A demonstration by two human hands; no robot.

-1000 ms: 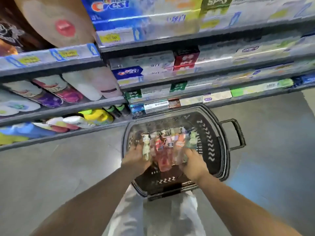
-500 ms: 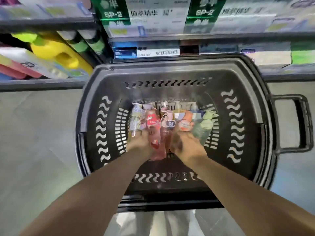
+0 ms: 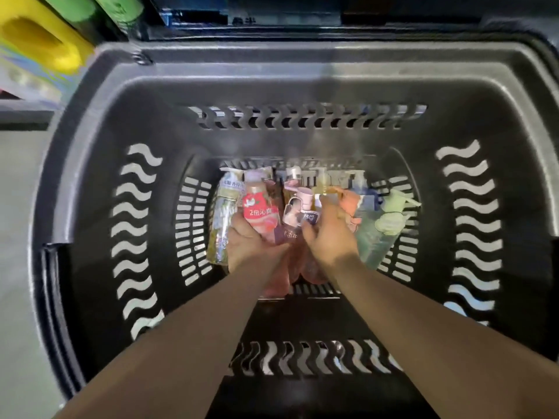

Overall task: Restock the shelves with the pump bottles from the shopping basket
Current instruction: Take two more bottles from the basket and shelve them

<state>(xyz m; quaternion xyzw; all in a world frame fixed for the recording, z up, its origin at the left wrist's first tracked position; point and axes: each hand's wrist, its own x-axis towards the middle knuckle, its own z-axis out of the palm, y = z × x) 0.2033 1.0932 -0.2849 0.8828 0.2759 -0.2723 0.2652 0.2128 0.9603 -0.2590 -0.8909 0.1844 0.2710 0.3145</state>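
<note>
Where grey floor [image 3: 18,237] meets shelf [image 3: 24,114], blk basket [image 3: 302,74] sits

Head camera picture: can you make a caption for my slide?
Left hand and right hand grip pump bottles lying inside a black basket.

we look down into the shopping basket [image 3: 302,74], with the shelves [image 3: 272,13] just beyond its far rim and bare floor [image 3: 18,237] to its left. the pump bottles [image 3: 384,231] lie side by side in a row on the basket's bottom, pump heads toward the far wall. our left hand [image 3: 246,246] grips one left of the middle, our right hand [image 3: 329,237] another just right of it.
</note>
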